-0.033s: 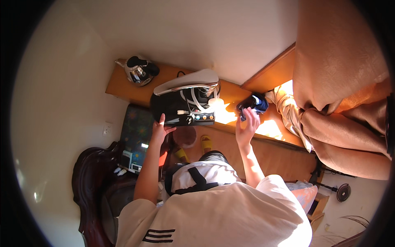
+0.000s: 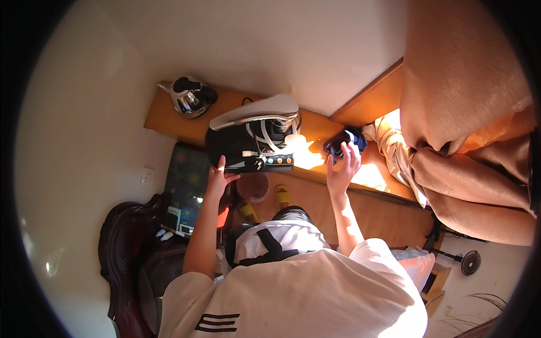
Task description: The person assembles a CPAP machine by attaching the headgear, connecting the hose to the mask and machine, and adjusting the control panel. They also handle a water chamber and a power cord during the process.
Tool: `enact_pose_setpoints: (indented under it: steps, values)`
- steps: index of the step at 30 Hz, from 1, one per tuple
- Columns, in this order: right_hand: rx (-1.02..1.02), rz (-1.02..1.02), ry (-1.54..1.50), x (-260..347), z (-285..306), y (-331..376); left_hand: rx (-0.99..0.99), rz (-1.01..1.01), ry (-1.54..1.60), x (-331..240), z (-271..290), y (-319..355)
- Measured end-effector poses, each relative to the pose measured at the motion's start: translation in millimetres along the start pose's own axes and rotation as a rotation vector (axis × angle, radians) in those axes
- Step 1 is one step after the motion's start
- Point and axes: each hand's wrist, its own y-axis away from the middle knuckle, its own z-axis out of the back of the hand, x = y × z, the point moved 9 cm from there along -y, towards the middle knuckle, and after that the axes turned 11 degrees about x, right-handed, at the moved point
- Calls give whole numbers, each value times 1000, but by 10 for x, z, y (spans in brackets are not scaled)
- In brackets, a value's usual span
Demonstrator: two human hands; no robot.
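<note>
My left hand (image 2: 218,176) grips the near left corner of a black appliance with a pale top (image 2: 231,138), its fingers spread along the lower edge. A row of small coloured buttons is on the appliance's near side, and a white cord (image 2: 264,135) with a plug lies over it. The appliance sits at the front of a wooden ledge. My right hand (image 2: 344,169) is raised at a dark blue, crumpled bundle (image 2: 356,138), fingers apart and overlapping its near side. Whether the fingertips touch the bundle, I cannot tell.
A shiny kettle (image 2: 191,97) stands at the ledge's (image 2: 160,115) left end. Brown curtains (image 2: 468,163) hang at the right. A carved dark wood chair (image 2: 121,236) and a dark floral-patterned panel (image 2: 186,174) are at the left. Small white bottles (image 2: 164,234) lie by the chair.
My right hand has shifted slightly up and to the right, and its fingers have spread. My left hand and the appliance have barely moved.
</note>
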Motion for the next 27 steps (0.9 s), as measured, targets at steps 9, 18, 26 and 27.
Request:
enact_pose_setpoints:
  steps: [9,18,26,27]
  values:
    - [186,41,178,-606,-311,-274,101,-31,-116,156,-133,-58]
    - [185,-145,73,-1039,-147,-91,-4,72,-89,466,-956,-195]
    - [260,-258,68,-1186,-299,-46,31,514,-688,353,-787,-208]
    - [233,-238,63,-1214,-267,-49,29,374,-1054,69,-756,-211]
